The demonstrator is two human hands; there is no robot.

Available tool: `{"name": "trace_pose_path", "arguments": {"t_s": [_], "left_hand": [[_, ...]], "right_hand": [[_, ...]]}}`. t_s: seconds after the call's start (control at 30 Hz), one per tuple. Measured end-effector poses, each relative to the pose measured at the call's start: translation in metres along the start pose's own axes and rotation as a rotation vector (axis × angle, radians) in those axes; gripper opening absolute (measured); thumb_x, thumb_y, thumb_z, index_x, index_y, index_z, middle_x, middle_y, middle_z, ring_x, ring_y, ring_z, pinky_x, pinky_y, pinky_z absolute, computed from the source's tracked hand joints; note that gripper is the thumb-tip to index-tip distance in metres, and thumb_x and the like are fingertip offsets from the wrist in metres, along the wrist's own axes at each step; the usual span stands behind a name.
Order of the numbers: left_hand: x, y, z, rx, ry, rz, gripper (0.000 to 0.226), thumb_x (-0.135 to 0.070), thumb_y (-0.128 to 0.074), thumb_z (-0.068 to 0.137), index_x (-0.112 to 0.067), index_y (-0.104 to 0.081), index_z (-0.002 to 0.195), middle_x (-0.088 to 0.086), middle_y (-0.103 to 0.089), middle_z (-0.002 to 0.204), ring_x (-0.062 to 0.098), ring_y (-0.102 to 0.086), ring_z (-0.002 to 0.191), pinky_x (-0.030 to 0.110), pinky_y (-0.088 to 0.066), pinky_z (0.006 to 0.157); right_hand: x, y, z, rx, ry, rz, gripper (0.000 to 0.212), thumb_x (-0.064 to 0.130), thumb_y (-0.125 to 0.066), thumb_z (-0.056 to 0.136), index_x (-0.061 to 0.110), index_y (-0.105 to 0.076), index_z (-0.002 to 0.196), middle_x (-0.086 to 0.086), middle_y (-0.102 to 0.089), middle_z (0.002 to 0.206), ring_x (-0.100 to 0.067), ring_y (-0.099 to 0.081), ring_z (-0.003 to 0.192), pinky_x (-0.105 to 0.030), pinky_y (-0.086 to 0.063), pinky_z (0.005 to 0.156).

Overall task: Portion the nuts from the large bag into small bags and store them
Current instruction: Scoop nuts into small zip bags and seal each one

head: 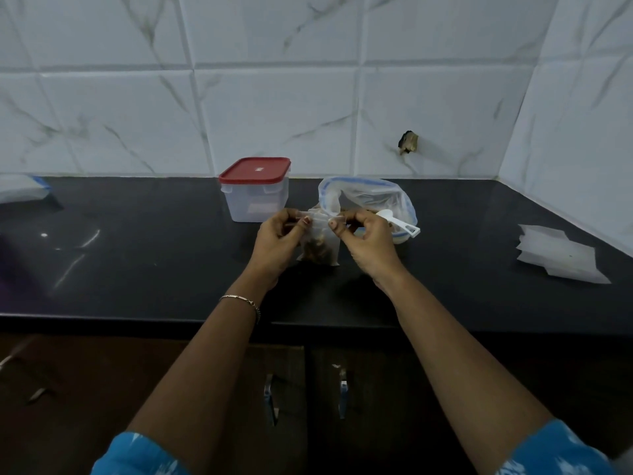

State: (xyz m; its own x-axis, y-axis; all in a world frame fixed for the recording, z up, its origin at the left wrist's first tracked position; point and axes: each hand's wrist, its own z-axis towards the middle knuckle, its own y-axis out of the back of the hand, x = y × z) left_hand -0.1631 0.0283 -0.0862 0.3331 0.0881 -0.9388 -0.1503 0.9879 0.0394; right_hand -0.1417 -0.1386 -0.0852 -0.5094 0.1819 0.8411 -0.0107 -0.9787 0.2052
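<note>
A small clear bag (320,246) with brown nuts in its bottom stands on the black counter (154,262) between my hands. My left hand (275,245) pinches the left end of its top strip. My right hand (364,241) pinches the right end. Behind them lies the large clear bag (370,197) with a blue zip edge, its mouth open. A white plastic scoop (400,222) rests in that bag, handle pointing right. A clear square container with a red lid (255,173), lid on, stands to the left of the large bag.
A stack of flat small clear bags (558,255) lies at the counter's right, near the tiled side wall. Another clear bag with a blue edge (24,190) sits at the far left. Dark cabinet doors with metal handles (342,395) are below the counter edge.
</note>
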Motion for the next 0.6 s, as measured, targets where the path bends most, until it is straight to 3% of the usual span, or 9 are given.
{"name": "trace_pose_path", "arguments": {"t_s": [0.17, 0.3, 0.47, 0.6], "left_hand": [[0.0023, -0.0007, 0.0016, 0.014, 0.012, -0.064, 0.011, -0.017, -0.06, 0.093, -0.009, -0.065, 0.098, 0.018, -0.065, 0.109, 0.027, -0.064, 0.102, 0.034, -0.055, 0.082], [0.0029, -0.0025, 0.0009, 0.041, -0.009, -0.013, 0.014, -0.017, -0.059, 0.093, -0.009, -0.065, 0.103, 0.014, -0.067, 0.106, 0.022, -0.066, 0.099, 0.024, -0.054, 0.075], [0.0024, -0.0038, -0.001, 0.05, -0.075, 0.065, 0.014, -0.015, -0.061, 0.092, -0.008, -0.066, 0.103, 0.005, -0.069, 0.094, 0.009, -0.067, 0.085, 0.019, -0.053, 0.07], [0.0012, -0.0055, -0.0035, 0.058, -0.097, 0.089, 0.013, -0.015, -0.063, 0.091, -0.009, -0.067, 0.101, 0.004, -0.07, 0.092, 0.009, -0.068, 0.084, 0.019, -0.054, 0.07]], "right_hand": [[0.0013, -0.0005, -0.0011, -0.014, 0.008, 0.005, 0.003, 0.02, -0.069, 0.088, 0.019, -0.069, 0.091, 0.011, -0.065, 0.088, -0.001, -0.055, 0.087, -0.025, -0.047, 0.085], [0.0025, -0.0021, -0.0017, 0.016, 0.009, 0.015, 0.002, 0.021, -0.069, 0.088, 0.021, -0.068, 0.09, 0.011, -0.065, 0.089, -0.004, -0.057, 0.092, -0.025, -0.046, 0.086], [0.0048, -0.0015, -0.0031, 0.109, -0.057, 0.094, 0.016, 0.022, -0.074, 0.083, 0.015, -0.072, 0.098, 0.011, -0.067, 0.093, 0.007, -0.059, 0.088, -0.007, -0.047, 0.073], [0.0011, -0.0013, -0.0005, 0.095, -0.054, 0.099, 0.011, 0.013, -0.071, 0.086, 0.01, -0.071, 0.096, 0.013, -0.065, 0.09, 0.016, -0.058, 0.082, -0.003, -0.045, 0.069]]}}
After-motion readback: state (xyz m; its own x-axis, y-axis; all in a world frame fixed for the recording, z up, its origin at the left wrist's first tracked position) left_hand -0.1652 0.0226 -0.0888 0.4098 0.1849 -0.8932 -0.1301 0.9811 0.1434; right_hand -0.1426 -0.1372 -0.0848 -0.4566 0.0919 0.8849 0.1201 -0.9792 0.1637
